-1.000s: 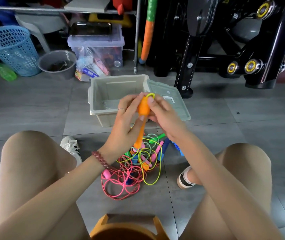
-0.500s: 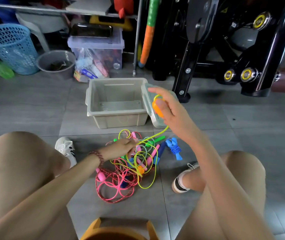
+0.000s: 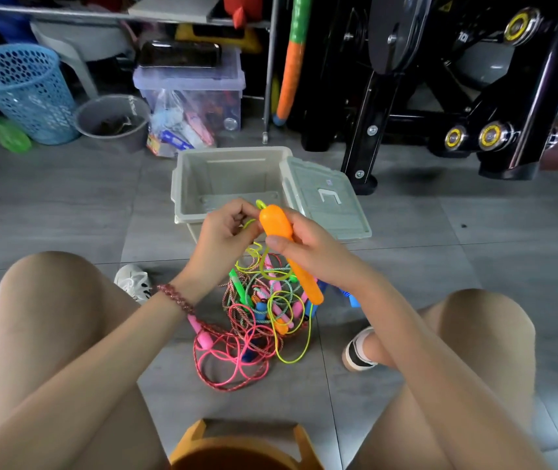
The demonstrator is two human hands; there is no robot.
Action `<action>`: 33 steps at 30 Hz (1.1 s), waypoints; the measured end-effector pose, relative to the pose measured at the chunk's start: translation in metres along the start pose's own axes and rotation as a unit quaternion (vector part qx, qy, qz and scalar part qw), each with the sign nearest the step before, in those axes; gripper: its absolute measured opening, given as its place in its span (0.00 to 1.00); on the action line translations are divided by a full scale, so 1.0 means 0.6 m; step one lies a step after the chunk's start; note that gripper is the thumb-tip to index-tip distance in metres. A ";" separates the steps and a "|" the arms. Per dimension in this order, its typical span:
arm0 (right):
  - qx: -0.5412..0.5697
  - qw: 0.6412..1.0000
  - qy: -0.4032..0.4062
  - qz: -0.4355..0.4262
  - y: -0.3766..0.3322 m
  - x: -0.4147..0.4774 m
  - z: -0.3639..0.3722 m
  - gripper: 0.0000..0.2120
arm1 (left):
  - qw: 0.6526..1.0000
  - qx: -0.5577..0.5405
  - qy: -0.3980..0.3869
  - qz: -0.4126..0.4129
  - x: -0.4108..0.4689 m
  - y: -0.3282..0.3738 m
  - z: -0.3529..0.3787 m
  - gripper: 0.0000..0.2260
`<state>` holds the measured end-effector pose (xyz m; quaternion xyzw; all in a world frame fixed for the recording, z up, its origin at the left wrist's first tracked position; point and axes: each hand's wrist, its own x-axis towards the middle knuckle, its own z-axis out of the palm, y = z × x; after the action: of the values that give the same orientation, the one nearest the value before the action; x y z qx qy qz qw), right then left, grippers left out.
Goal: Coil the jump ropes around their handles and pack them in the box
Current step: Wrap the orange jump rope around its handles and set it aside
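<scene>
My right hand (image 3: 314, 252) grips an orange jump-rope handle (image 3: 277, 225), held up in front of the grey box (image 3: 182, 184). Its neon yellow rope (image 3: 291, 354) hangs down into the pile. My left hand (image 3: 223, 235) pinches that yellow rope right beside the top of the handle. Below my hands a tangled pile of jump ropes (image 3: 257, 310) lies on the floor, with pink (image 3: 226, 361), green and blue handles and cords. The box stands open with its lid (image 3: 328, 201) hinged to the right.
A blue basket (image 3: 23, 89), a grey bucket (image 3: 111, 120) and a clear storage bin (image 3: 192, 93) stand at the back. A black exercise machine (image 3: 440, 96) fills the right rear. My knees flank the pile, and an orange stool (image 3: 243, 446) edge shows below.
My left hand rose from the pile on the floor to the handle's top with yellow rope. My right hand brought the orange handle back toward the centre, in front of the box.
</scene>
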<state>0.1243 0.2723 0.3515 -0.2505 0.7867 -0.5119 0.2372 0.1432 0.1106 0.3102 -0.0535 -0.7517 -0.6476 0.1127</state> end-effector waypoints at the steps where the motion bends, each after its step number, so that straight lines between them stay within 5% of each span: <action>1: 0.013 1.000 -0.010 0.005 0.002 0.001 -0.001 0.17 | 1.000 0.001 0.006 -0.003 0.001 -0.001 -0.001 0.15; 7: 0.094 0.995 -0.032 0.007 0.011 -0.005 -0.012 0.23 | 1.000 0.024 0.012 0.005 -0.009 0.003 -0.004 0.13; 10: 0.079 0.995 0.046 -0.045 0.006 -0.004 -0.018 0.25 | 0.998 -0.039 -0.025 -0.039 -0.010 -0.008 0.000 0.10; 12: 0.047 0.989 0.117 -0.076 0.004 -0.003 -0.027 0.26 | 0.990 0.063 -0.117 -0.056 -0.012 -0.040 -0.006 0.04; 15: 0.063 0.975 0.189 -0.102 -0.002 -0.009 -0.040 0.26 | 0.892 0.310 -0.302 -0.128 -0.030 -0.097 -0.017 0.12; 17: 0.103 0.967 0.196 -0.123 -0.004 -0.013 -0.043 0.26 | 0.859 0.340 -0.351 -0.154 -0.046 -0.111 -0.015 0.12; 24: 0.273 0.945 0.061 -0.171 -0.012 -0.019 -0.022 0.21 | 0.875 0.378 -0.269 -0.142 -0.031 -0.091 -0.007 0.13; 26: 0.211 0.963 0.075 -0.151 -0.009 -0.018 -0.025 0.21 | 0.895 0.353 -0.228 -0.147 -0.021 -0.090 -0.014 0.14; 30: -0.125 0.981 0.126 -0.083 0.012 -0.014 -0.046 0.18 | 0.951 0.252 -0.124 -0.131 0.000 -0.068 -0.022 0.15; 33: -0.109 0.990 0.075 -0.055 0.019 -0.011 -0.036 0.18 | 0.984 0.112 -0.109 -0.089 0.002 -0.034 -0.008 0.12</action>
<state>0.1138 0.2952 0.3495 -0.2791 0.8382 -0.4529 0.1203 0.1381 0.1024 0.2913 -0.0437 -0.8292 -0.5568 -0.0224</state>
